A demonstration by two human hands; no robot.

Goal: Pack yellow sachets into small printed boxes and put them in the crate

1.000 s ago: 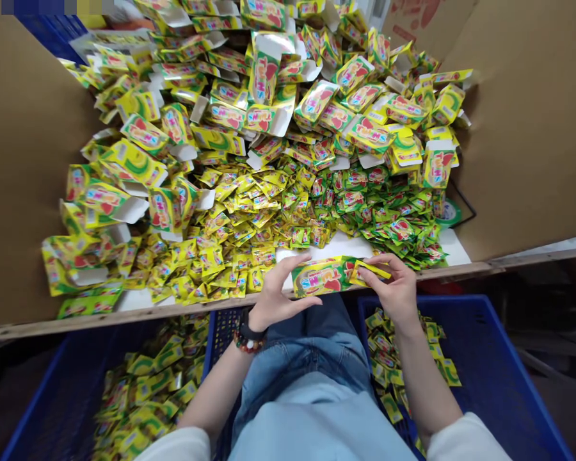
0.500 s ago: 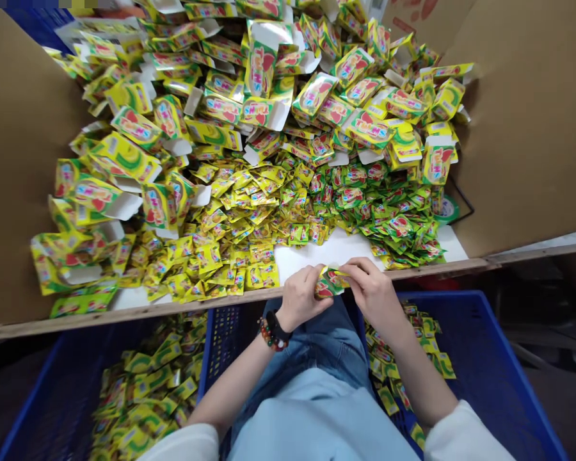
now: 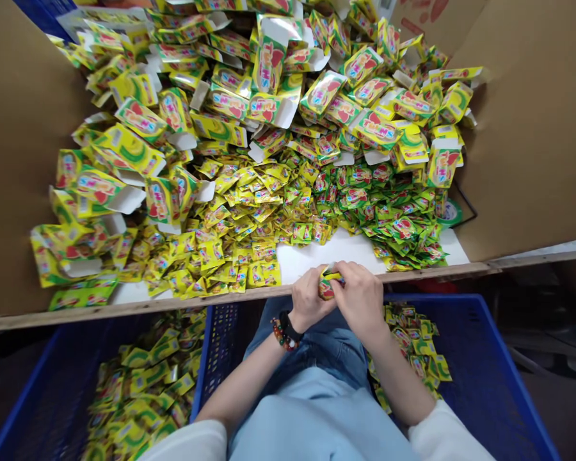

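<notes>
Just past the bench's front edge, my left hand [image 3: 312,298] is wrapped round a small yellow-and-green carton [image 3: 329,283] with fruit printing. My right hand [image 3: 361,298] is closed against the carton's right side and top, thumb and fingers bent over it. Whether a sachet is between those fingers is hidden. Beyond my hands on the white bench top lie heaps of small sachets, yellow sachets [image 3: 211,253] to the left and green sachets [image 3: 406,227] to the right. Behind them rises a large pile of cartons [image 3: 269,61], many with their white end flaps open.
Tall cardboard walls [image 3: 532,141] close in both sides of the bench, and a wooden strip [image 3: 240,298] runs along its front. Below stand a left blue crate [image 3: 24,410] and a right blue crate [image 3: 499,384], both holding filled-looking cartons. A green tape roll [image 3: 450,212] sits at the right.
My right hand has moved left, in against the carton, and its fingers now bend over the top. My left hand has shifted slightly right and still grips it.
</notes>
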